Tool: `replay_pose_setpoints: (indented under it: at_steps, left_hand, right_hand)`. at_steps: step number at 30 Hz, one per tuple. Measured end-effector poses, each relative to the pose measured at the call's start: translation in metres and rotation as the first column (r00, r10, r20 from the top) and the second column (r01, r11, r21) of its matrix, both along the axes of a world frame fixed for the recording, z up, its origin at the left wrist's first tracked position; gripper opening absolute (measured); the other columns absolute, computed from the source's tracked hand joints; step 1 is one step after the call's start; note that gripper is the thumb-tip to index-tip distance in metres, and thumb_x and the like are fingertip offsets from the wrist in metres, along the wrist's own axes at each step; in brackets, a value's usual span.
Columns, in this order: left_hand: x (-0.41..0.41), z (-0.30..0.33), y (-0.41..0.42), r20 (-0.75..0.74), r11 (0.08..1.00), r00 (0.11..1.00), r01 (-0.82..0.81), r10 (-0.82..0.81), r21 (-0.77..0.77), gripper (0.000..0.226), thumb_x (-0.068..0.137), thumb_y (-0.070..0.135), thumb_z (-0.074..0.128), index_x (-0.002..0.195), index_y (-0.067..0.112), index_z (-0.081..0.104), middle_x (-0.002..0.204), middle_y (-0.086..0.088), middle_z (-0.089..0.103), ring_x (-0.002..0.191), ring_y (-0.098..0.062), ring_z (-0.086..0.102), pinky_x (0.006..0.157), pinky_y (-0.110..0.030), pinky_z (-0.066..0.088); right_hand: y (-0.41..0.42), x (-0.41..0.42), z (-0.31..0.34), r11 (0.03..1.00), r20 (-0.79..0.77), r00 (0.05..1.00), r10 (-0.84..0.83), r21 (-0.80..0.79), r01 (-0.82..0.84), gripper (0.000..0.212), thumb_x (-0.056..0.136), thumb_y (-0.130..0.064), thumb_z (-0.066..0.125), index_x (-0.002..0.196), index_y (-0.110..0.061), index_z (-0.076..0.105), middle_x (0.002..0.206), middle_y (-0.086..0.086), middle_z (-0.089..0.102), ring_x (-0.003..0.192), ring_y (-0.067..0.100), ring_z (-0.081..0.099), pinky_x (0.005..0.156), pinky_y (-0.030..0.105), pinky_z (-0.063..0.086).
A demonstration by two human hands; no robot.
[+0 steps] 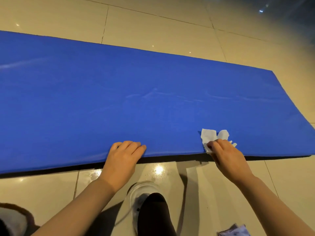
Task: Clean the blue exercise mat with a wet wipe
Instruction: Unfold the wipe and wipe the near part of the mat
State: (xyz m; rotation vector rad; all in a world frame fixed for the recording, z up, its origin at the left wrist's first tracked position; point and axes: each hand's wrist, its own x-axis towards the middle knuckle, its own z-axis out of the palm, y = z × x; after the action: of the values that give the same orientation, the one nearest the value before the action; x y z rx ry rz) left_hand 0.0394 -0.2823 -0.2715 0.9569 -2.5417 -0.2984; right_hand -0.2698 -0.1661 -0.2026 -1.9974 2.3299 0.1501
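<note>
The blue exercise mat (136, 92) lies flat across the tiled floor, running from the left edge of view to the right. My left hand (124, 155) rests on the mat's near edge with its fingers bent over the rim. My right hand (225, 154) grips a crumpled white wet wipe (210, 136) and holds it against the mat near the near right edge. Part of the wipe sticks out beyond my fingers; the remainder is hidden under the hand. Faint pale streaks show on the mat's middle.
Glossy beige floor tiles (170, 26) surround the mat. My foot in a white shoe (143, 193) with a dark sock stands just in front of the mat. A pale cloth (233, 231) lies at the bottom right, a furry brown item (15, 217) at the bottom left.
</note>
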Motion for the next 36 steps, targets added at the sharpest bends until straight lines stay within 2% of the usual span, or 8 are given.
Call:
replay_pose_setpoints:
  at_steps: [3,6,12,16,20,25,31,36]
  left_hand:
    - [0.002,-0.020,0.007,0.113,0.995,0.993,0.032,-0.042,0.097,0.061,0.040,-0.003,0.094,0.091,0.020,0.070,0.084,0.005,0.070,0.073,-0.018,0.067,0.066,-0.029,0.050]
    - [0.010,-0.037,0.010,0.307,0.986,0.949,0.016,-0.066,0.163,0.053,0.032,0.018,0.101,0.076,0.027,0.073,0.071,0.009,0.068,0.059,-0.014,0.066,0.057,-0.027,0.051]
    - [0.057,-0.045,-0.012,0.395,0.902,0.884,-0.361,0.250,0.236,0.055,0.071,0.033,0.087,0.120,0.016,0.069,0.128,-0.014,0.063,0.120,-0.027,0.050,0.087,-0.068,0.044]
    - [0.077,-0.045,-0.023,0.696,0.721,0.685,-0.593,0.217,0.359,0.068,0.100,0.060,0.035,0.157,0.039,0.004,0.166,0.004,-0.003,0.152,-0.022,0.000,0.116,-0.057,0.016]
    - [0.073,-0.052,-0.012,0.730,0.759,0.652,-0.577,0.206,0.302,0.069,0.101,0.058,0.021,0.155,0.034,-0.014,0.165,0.003,-0.016,0.152,-0.025,-0.007,0.118,-0.058,0.013]
    - [0.073,-0.056,-0.013,0.725,0.750,0.659,-0.579,0.199,0.320,0.067,0.101,0.059,0.016,0.153,0.035,-0.019,0.164,0.003,-0.020,0.152,-0.024,-0.012,0.118,-0.058,0.009]
    - [0.075,-0.055,-0.009,0.747,0.772,0.637,-0.568,0.192,0.285,0.066,0.101,0.058,0.015,0.154,0.035,-0.017,0.164,0.002,-0.019,0.152,-0.025,-0.012,0.116,-0.059,0.011]
    - [0.066,-0.047,-0.013,0.644,0.795,0.737,-0.510,0.207,0.328,0.061,0.103,0.051,0.028,0.157,0.023,0.023,0.164,-0.009,0.017,0.149,-0.032,0.018,0.110,-0.062,0.025]
  right_hand:
    - [0.000,0.000,-0.021,0.980,0.034,0.998,-0.062,0.190,0.055,0.018,0.095,-0.011,0.060,0.113,-0.015,0.062,0.108,0.005,0.063,0.082,0.023,0.059,0.061,0.026,0.044]
    - [-0.010,0.006,-0.043,0.936,0.212,0.919,-0.331,0.196,0.292,0.021,0.102,-0.019,0.048,0.081,-0.016,0.052,0.077,0.003,0.054,0.068,0.025,0.046,0.052,0.029,0.029]
    - [-0.054,0.034,-0.045,0.800,0.587,0.613,-0.529,0.104,0.591,0.024,0.100,-0.021,0.050,0.088,-0.001,0.055,0.082,0.014,0.060,0.075,0.028,0.054,0.062,0.035,0.043]
    - [-0.077,0.057,-0.018,0.873,0.655,0.694,-0.300,-0.105,0.476,0.020,0.101,-0.021,0.049,0.093,-0.007,0.061,0.077,0.003,0.060,0.067,0.020,0.048,0.061,0.034,0.040]
    - [-0.088,0.099,-0.027,0.995,0.631,0.769,-0.102,0.079,0.067,0.028,0.100,-0.023,0.052,0.126,-0.017,0.063,0.121,-0.004,0.065,0.107,0.014,0.056,0.083,0.013,0.035]
    - [-0.082,0.136,-0.066,0.941,0.629,0.772,-0.092,0.309,-0.140,0.049,0.095,-0.025,0.061,0.143,-0.021,0.048,0.146,-0.004,0.049,0.133,0.016,0.043,0.111,0.027,0.033]
    - [-0.067,0.130,-0.088,0.972,0.433,0.870,-0.234,0.087,0.219,0.022,0.100,-0.031,0.051,0.101,-0.013,0.063,0.097,0.001,0.062,0.082,0.016,0.049,0.058,0.014,0.031]
    - [-0.045,0.122,-0.102,0.976,0.416,0.884,-0.213,0.054,0.209,0.016,0.096,-0.023,0.059,0.091,-0.009,0.067,0.092,0.005,0.064,0.079,0.022,0.052,0.062,0.028,0.038]
